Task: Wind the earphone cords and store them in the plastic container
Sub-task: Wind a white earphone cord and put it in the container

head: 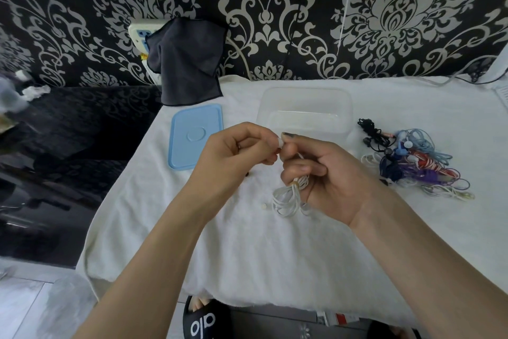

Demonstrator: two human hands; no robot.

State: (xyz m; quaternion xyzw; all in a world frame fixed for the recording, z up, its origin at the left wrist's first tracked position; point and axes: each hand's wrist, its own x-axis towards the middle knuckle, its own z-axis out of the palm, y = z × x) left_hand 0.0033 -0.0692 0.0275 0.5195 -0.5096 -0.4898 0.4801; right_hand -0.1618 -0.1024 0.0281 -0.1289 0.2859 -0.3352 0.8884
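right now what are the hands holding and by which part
Both hold the white earphone cord. The right hand grips the wound bundle at its top, loops hanging below; the left hand pinches the cord's free end at its fingertips.

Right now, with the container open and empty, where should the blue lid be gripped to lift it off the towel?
Grip the blue lid at its near short edge, coming from the front with the left hand. It lies flat on the white towel, so the fingers must pinch the raised rim; the far edge sits close to the dark cloth.
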